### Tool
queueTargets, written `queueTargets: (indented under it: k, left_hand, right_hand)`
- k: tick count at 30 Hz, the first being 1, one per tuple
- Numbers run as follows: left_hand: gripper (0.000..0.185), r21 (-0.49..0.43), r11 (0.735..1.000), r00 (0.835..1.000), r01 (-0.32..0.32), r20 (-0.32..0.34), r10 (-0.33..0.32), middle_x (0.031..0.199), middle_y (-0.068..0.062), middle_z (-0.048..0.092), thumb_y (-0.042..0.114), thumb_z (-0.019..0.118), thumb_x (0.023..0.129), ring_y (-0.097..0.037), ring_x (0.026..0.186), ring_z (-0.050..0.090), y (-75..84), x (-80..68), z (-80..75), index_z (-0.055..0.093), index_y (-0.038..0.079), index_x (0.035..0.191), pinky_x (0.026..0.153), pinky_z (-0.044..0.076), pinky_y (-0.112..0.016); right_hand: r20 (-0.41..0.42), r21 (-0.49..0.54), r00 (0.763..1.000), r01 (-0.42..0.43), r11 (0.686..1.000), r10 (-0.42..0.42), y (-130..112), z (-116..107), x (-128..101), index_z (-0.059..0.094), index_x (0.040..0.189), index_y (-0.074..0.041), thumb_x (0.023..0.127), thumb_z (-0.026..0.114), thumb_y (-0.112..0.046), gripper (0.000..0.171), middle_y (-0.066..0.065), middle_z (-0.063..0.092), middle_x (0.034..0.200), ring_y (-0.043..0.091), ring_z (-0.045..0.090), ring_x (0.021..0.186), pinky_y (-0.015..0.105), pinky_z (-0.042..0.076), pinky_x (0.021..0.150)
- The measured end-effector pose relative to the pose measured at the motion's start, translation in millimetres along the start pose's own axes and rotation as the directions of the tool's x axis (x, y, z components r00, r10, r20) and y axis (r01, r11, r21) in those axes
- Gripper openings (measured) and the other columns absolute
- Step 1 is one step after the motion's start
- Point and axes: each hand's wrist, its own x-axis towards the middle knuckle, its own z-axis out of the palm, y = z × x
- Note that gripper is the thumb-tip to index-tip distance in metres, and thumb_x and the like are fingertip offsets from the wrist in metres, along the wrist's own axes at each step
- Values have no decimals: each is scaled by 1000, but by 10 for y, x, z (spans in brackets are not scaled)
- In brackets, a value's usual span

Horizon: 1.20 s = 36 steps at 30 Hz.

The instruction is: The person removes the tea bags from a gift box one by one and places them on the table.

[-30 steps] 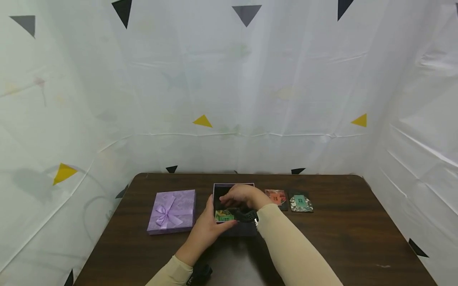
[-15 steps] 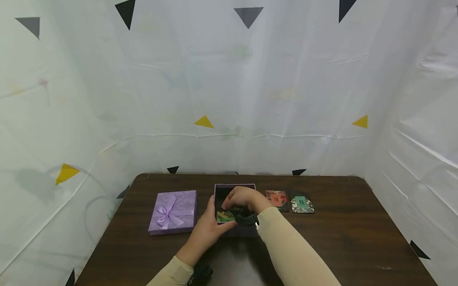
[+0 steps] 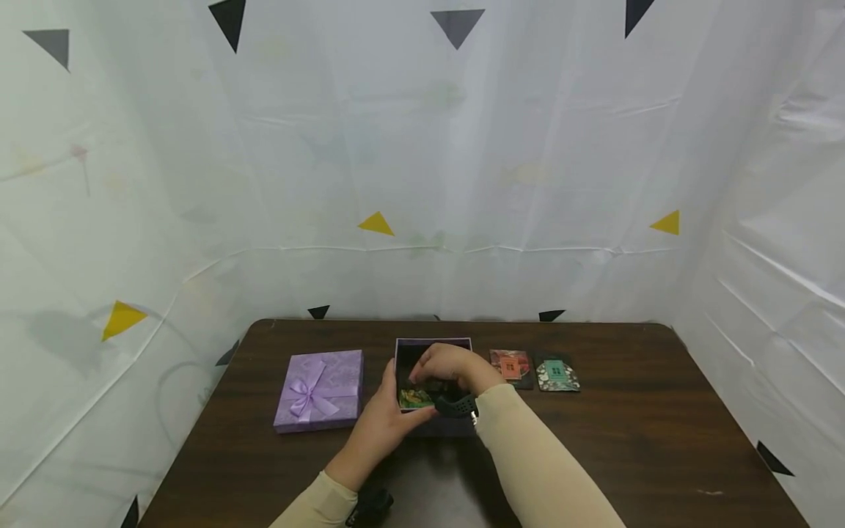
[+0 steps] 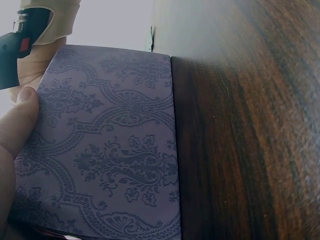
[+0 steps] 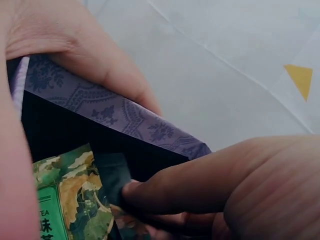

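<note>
1. A white sheet (image 3: pixel 462 147) with black, grey and yellow triangles hangs behind and at both sides.
2. The tabletop (image 3: pixel 627 418), dark brown with wood grain, carries the things.
3. Two cream sleeves (image 3: pixel 548 462) cover the person's arms.
4. A purple box with pattern of flowers (image 4: pixel 110 150) stands open on the tabletop, in front of the person; its inside is dark.
5. A flat, pale purple lid with satin ribbon bow (image 3: pixel 319 390) lies at the left of the box, apart from it.
6. The left hand (image 3: pixel 385 416) has its grip around the near left corner of the box, thumb along the near wall.
7. The right hand (image 3: pixel 454 365) reaches inside the box; its grip is nearly closed, and the fingertips pinch the edge of a dark, blue-green packet (image 5: pixel 114 175).
8. A green and gold tea packet (image 5: pixel 82 192) is in the box, just beside that packet.
9. Right of the box lie a red packet with orange label (image 3: pixel 511 367) and, near it, a black-and-white packet with teal label (image 3: pixel 557 372).
</note>
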Motion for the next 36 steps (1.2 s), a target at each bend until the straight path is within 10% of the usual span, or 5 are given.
queueTargets:
  k: [13, 22, 36]
  left_hand:
    - [127, 21, 999, 999, 39, -5, -38, 170, -30, 41, 62, 83, 91, -45, 145, 58, -9, 28, 26, 6, 8, 176, 115, 49, -65]
    - [132, 69, 998, 1000, 11, -9, -10, 156, -36, 55, 67, 83, 88, -29, 106, 71, -18, 9, 44, 5, 6, 175, 91, 58, -52]
    - [132, 32, 999, 1000, 5, -23, -4, 170, -26, 44, 71, 83, 85, -43, 146, 58, -16, 12, 43, 8, 13, 176, 116, 49, -63]
  right_hand:
    - [-144, 23, 990, -4, 1000, 8, 26, 112, 17, 66, 122, -6, 114, 48, -23, 26, 9, 63, 117, 24, 56, 104, 42, 48, 91]
    - [-193, -64, 978, 63, 996, -74, 96, 236, 38, 64, 114, -8, 115, 51, -23, 20, 6, 61, 93, 15, 51, 65, 29, 47, 56]
    - [-310, 110, 932, 233, 966, -189, 53, 216, -71, 60, 91, -15, 111, 50, -64, 54, -5, 41, 55, 12, 32, 37, 29, 38, 38]
